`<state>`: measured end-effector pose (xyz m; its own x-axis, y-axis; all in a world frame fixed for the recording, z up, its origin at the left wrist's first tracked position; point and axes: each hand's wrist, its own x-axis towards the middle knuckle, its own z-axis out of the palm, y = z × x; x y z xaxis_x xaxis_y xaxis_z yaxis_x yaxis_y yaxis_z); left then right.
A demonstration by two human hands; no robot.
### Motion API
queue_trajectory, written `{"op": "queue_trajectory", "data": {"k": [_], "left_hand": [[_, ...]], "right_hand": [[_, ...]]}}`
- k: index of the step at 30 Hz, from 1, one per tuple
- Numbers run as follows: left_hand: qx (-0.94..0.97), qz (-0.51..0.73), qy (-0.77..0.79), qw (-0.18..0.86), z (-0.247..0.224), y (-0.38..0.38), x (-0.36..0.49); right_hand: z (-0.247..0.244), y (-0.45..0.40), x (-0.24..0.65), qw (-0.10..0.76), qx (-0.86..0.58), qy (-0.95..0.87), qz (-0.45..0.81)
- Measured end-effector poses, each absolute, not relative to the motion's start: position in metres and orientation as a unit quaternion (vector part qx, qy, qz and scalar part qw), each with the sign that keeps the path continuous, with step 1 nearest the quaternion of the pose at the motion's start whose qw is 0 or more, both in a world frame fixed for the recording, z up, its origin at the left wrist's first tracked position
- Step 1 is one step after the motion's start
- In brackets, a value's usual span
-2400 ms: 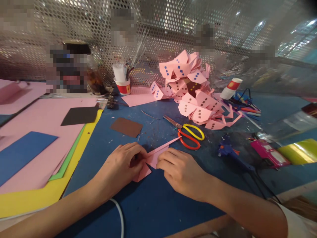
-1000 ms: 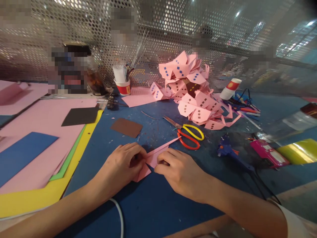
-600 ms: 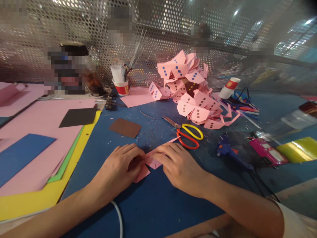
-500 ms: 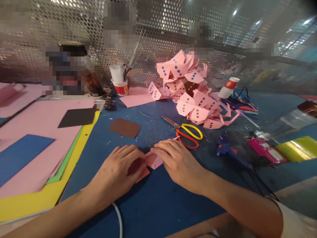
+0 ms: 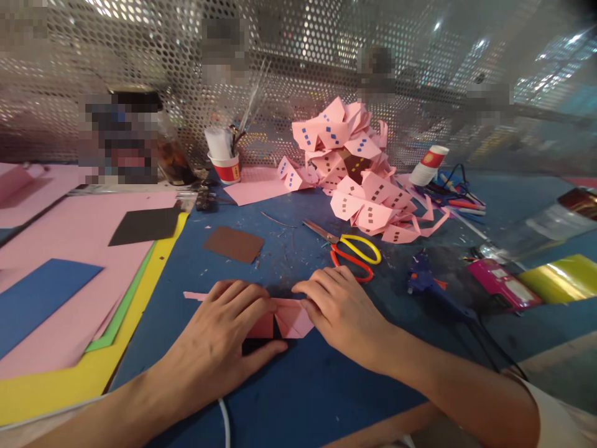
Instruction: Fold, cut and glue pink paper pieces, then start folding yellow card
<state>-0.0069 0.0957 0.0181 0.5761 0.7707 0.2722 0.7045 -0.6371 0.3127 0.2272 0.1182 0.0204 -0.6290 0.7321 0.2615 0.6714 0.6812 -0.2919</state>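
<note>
A folded piece of pink paper (image 5: 298, 318) lies on the blue table mat in front of me, with a dark gap near its middle and a narrow strip reaching out to the left. Across its left part lies my left hand (image 5: 228, 323), curled fingers holding the paper down, thumb stretched along the lower edge. My right hand (image 5: 338, 308) is closed at the paper's right end, its thumb and index finger on the upper corner. Just beyond the right hand rest scissors (image 5: 336, 239) with one yellow and one red handle. A brown paper rectangle (image 5: 234, 244) lies beyond the left hand.
A pile of folded pink paper pieces (image 5: 352, 168) with dark squares stands at the back. Sheets of pink paper (image 5: 56, 305) and yellow paper (image 5: 51, 401) cover the left side. At right are a blue glue gun (image 5: 433, 286) and paper cups (image 5: 428, 167). A perforated metal screen runs behind.
The pink paper now lies flatter and wider, its strip showing left of my left hand. My left thumb has moved down off it, and my right hand has shifted slightly right.
</note>
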Motion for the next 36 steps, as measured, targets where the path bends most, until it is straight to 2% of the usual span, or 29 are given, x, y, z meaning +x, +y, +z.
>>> {"op": "queue_trajectory", "data": {"k": [10, 21, 36], "left_hand": [[0.896, 0.198, 0.391, 0.072, 0.012, 0.094, -0.013], [0.902, 0.224, 0.369, -0.027, 0.013, 0.093, -0.011], [0.874, 0.233, 0.424, 0.039, 0.002, 0.094, -0.019]], "right_hand": [[0.019, 0.118, 0.228, 0.220, -0.422, -0.865, 0.160], [0.018, 0.118, 0.229, 0.210, -0.434, -0.858, 0.177], [0.019, 0.119, 0.225, 0.191, -0.433, -0.862, 0.183]]}}
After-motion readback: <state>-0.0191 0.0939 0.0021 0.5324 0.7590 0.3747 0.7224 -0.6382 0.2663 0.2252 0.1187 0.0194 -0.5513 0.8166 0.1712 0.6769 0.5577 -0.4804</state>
